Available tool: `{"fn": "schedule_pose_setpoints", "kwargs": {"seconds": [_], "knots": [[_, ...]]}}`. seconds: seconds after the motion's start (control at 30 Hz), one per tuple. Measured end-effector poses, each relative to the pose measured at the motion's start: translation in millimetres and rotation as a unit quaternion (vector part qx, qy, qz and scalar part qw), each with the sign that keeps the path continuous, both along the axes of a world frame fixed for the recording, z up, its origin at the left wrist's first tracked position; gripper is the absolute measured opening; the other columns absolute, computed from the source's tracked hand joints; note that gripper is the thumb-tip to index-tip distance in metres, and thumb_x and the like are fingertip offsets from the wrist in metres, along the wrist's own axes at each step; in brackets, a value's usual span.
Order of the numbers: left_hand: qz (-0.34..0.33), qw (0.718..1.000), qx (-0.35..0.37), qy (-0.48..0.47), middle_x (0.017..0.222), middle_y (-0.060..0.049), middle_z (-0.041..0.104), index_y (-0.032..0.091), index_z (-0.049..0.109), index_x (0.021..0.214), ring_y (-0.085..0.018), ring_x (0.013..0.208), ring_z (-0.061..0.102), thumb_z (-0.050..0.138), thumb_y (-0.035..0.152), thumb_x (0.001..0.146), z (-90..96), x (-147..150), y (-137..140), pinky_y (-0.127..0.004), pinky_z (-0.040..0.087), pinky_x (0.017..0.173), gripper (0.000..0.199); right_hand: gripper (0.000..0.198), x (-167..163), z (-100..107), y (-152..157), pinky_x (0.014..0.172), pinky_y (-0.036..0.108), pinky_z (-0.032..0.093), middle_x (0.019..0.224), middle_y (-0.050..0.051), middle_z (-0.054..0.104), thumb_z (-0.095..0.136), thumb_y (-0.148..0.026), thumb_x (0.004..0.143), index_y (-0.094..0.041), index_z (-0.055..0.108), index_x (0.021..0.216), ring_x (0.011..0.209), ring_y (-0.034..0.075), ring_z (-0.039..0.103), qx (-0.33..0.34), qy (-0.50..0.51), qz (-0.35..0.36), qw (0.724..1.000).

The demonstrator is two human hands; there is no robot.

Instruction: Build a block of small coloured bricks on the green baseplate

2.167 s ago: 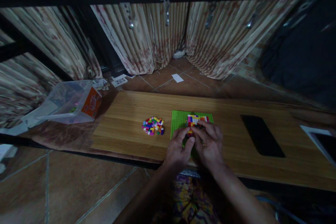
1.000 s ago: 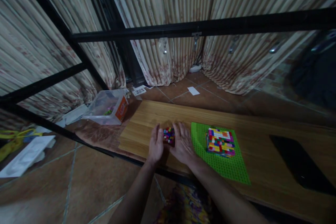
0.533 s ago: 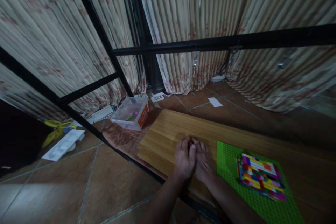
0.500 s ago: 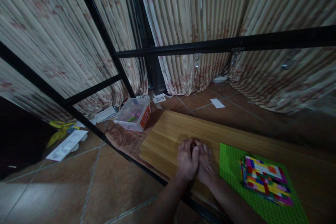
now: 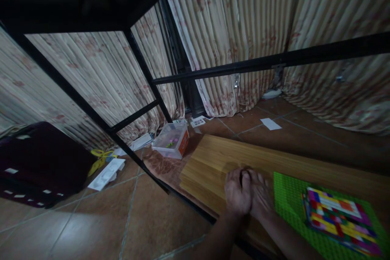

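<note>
My left hand (image 5: 238, 191) and my right hand (image 5: 259, 190) rest side by side on the wooden board (image 5: 210, 158), pressed against each other. The fingers of both are curled in and held together, and no object shows in either. Their fingertips are partly hidden. Just right of my right hand lies a green studded baseplate (image 5: 286, 199). On it is a flat, many-coloured block of toy bricks (image 5: 338, 219), which neither hand touches.
A clear plastic box (image 5: 166, 152) with a few bricks stands past the board's left end. Black metal bars (image 5: 219, 74) frame the space before pleated curtains (image 5: 213, 28). On the tiled floor are a white tray (image 5: 106, 174), a yellow item (image 5: 97, 162), papers and a dark suitcase (image 5: 39, 162).
The view has turned to the left, so everything appears shifted right and slightly down, and more of the suitcase shows. My hands keep the same joined pose on the board.
</note>
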State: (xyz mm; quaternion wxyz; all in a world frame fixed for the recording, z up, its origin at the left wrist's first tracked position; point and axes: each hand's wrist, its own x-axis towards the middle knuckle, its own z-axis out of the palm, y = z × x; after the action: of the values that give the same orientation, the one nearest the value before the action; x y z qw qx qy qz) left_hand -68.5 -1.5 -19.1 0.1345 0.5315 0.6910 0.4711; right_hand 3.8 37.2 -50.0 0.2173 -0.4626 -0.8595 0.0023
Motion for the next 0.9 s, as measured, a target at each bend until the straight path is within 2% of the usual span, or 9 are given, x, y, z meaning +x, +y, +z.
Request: {"fn": "schedule_pose_setpoints", "kwargs": {"seconds": [0.4, 0.5, 0.6, 0.73, 0.9], "knots": [[0.004, 1.0, -0.001, 0.019, 0.112, -0.01, 0.063, 0.018, 0.058, 0.112, -0.022, 0.105, 0.054, 0.033, 0.034, 0.093, -1.0, 0.0, -4.2, -0.039, 0.041, 0.096, 0.035, 0.03, 0.4, -5.3, 0.4, 0.077, 0.037, 0.036, 0.111, 0.011, 0.055, 0.042, -0.012, 0.086, -0.018, 0.059, 0.109, 0.094, 0.024, 0.048, 0.013, -0.018, 0.007, 1.0], [0.0, 1.0, 0.008, 0.017, 0.11, -0.01, 0.063, 0.019, 0.058, 0.112, -0.022, 0.104, 0.055, 0.032, 0.034, 0.093, 0.1, 0.8, -5.5, -0.039, 0.041, 0.095, 0.036, 0.027, -0.2, -5.8, 0.5, 0.075, 0.036, 0.036, 0.104, 0.011, 0.056, 0.044, -0.013, 0.085, -0.016, 0.06, 0.106, 0.091, 0.024, 0.049, 0.019, -0.032, 0.003, 0.999], [0.012, 1.0, 0.016, 0.012, 0.104, -0.009, 0.065, 0.02, 0.061, 0.107, -0.022, 0.099, 0.056, 0.031, 0.035, 0.093, 1.0, 1.4, -5.6, -0.039, 0.042, 0.092, 0.036, 0.024, -0.8, -2.8, -0.4, 0.072, 0.037, 0.036, 0.094, 0.011, 0.058, 0.044, -0.013, 0.085, -0.015, 0.06, 0.102, 0.085, 0.024, 0.051, 0.035, -0.051, -0.018, 0.998], [0.021, 0.999, 0.034, 0.029, 0.095, -0.01, 0.066, 0.02, 0.064, 0.095, -0.022, 0.091, 0.058, 0.032, 0.035, 0.093, 1.5, 1.4, -4.3, -0.041, 0.043, 0.088, 0.036, 0.024, -0.9, 3.4, -2.8, 0.071, 0.036, 0.035, 0.093, 0.012, 0.058, 0.042, -0.013, 0.086, -0.015, 0.059, 0.102, 0.086, 0.024, 0.051, 0.063, -0.064, -0.03, 0.996], [0.022, 0.998, 0.032, 0.046, 0.088, -0.008, 0.065, 0.021, 0.065, 0.086, -0.022, 0.087, 0.058, 0.031, 0.035, 0.093, 0.7, 0.5, -4.6, -0.041, 0.041, 0.088, 0.037, 0.022, -0.6, 5.6, -4.9, 0.069, 0.035, 0.035, 0.089, 0.011, 0.059, 0.042, -0.014, 0.086, -0.017, 0.059, 0.099, 0.084, 0.024, 0.052, 0.059, -0.078, -0.042, 0.994]]}}
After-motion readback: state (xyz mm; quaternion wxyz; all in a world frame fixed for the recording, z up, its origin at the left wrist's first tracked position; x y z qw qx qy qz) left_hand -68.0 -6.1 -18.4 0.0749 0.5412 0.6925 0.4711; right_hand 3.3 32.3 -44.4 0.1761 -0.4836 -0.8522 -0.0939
